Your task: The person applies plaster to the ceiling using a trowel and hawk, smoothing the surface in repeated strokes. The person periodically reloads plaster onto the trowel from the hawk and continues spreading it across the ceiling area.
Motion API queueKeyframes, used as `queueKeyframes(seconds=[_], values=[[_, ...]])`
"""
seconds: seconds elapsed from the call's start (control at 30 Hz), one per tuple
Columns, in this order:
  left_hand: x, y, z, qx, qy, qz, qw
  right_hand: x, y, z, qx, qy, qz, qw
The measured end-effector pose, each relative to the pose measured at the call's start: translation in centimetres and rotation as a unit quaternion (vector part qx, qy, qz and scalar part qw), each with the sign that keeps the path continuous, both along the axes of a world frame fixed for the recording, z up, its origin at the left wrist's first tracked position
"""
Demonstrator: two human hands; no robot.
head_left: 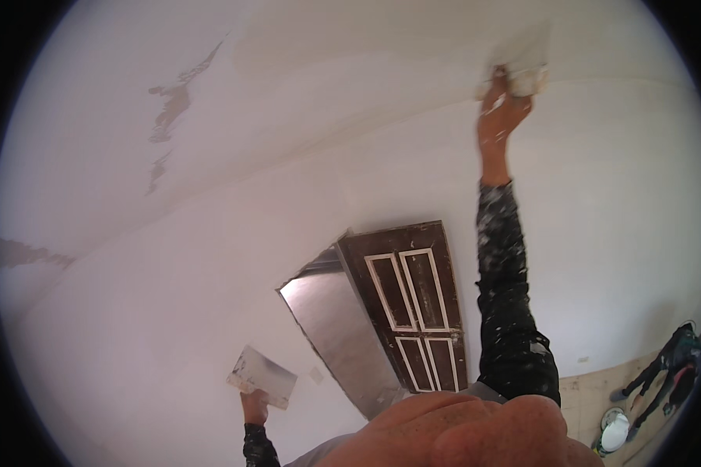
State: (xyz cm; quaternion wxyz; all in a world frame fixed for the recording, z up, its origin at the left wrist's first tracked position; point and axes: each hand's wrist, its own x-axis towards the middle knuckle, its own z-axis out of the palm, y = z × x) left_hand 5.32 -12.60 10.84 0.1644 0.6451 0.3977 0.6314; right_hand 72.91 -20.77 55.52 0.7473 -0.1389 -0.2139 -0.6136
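Pretty plain room I was in, tbh: off-white walls (pixel 623 218) meeting a pale ceiling (pixel 327 47), with rough greyish-brown patches (pixel 170 109) around 10 o'clock. A dark brown door (pixel 403 311) with white-trimmed panels stood open at 5, and the doorway (pixel 329 321) at 6 looked brightest toward 7. Tan tiled floor (pixel 580 389) showed at 4.

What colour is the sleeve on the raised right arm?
The sleeve is black, spattered with whitish marks; seen best in the head view.

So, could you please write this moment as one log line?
left hand: holds flat metal blade | right hand: raised, holds blurred wide blade near ceiling | brown door: open
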Motion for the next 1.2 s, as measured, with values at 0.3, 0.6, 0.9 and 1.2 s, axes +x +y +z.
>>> queueKeyframes(seconds=[0.3,0.6,0.9,1.2], values=[[-1.7,4.3,-2.6,0.006,0.040,0.057,0.998,10.5,4.4,7.6,0.033,-0.014,0.161,0.986],[7.4,5.1,6.6,-0.025,-0.195,-0.101,0.975,-4.9,11.0,-0.7,-0.186,-0.121,0.460,0.860],[-4.2,-2.7,-1.6,-0.074,0.038,0.107,0.991,18.0,-0.8,2.7,-0.062,0.037,-0.237,0.969],[-4.2,2.5,-3.0,-0.051,-0.014,0.069,0.996,-13.0,14.0,7.0,0.049,-0.059,0.246,0.966]])
